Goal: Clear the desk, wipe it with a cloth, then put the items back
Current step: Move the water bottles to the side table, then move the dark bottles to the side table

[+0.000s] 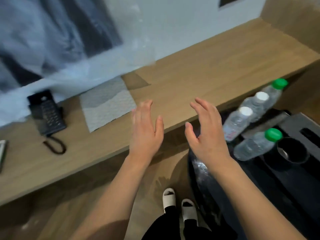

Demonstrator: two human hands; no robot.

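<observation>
Hands: left hand (147, 130) and right hand (207, 129) released, empty, over worktop (199, 73) edge
Cloth (107, 104): flat at 10 o'clock (beside telephone (46, 112))
Bottles (254, 108): 3 o'clock

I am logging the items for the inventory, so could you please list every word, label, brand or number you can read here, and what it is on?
None can be read.
Water bottle: a red-and-white label, too blurred to read.
Black desk phone: keypad markings, too small and blurred to read.
The other bottles, the grey cloth and the desk show no legible text.
</observation>
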